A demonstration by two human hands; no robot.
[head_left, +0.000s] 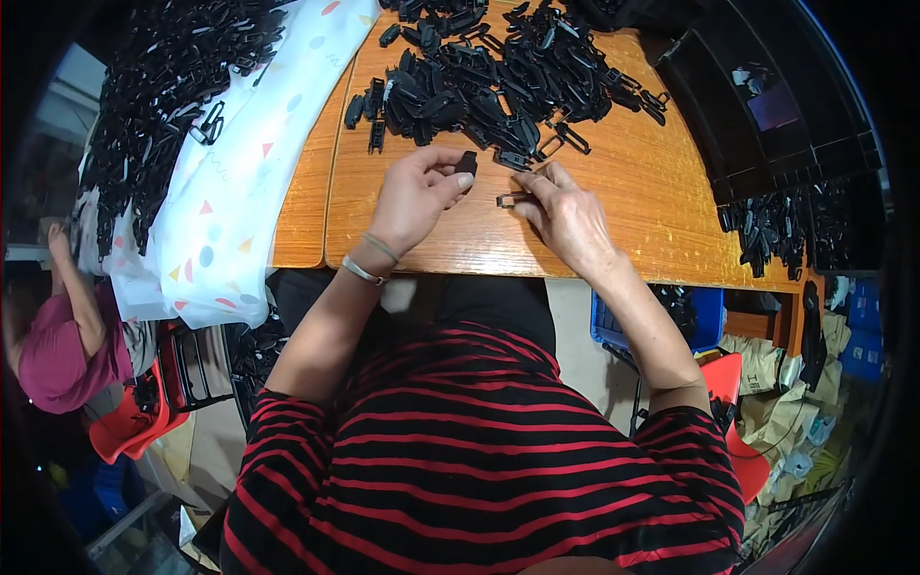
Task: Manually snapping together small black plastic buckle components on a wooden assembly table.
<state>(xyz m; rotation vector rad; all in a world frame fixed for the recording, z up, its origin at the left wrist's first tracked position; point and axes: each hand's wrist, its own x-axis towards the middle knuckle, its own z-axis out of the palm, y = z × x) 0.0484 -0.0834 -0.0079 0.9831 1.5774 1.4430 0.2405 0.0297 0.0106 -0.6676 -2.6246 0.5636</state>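
Over the near part of a wooden table, my left hand pinches a small black plastic piece between thumb and fingers. To its right, my right hand is closed on a small black plastic frame with an open middle. The two pieces are apart. Just beyond my hands lies a heap of black plastic parts, some solid and curved, others open rectangular frames. A loose black part lies at the heap's near edge, close to my right fingertips.
At left, more black parts cover a table with a white patterned cloth. A black bin stands at right beside more parts. Below are a blue crate and red chairs. Another person sits far left.
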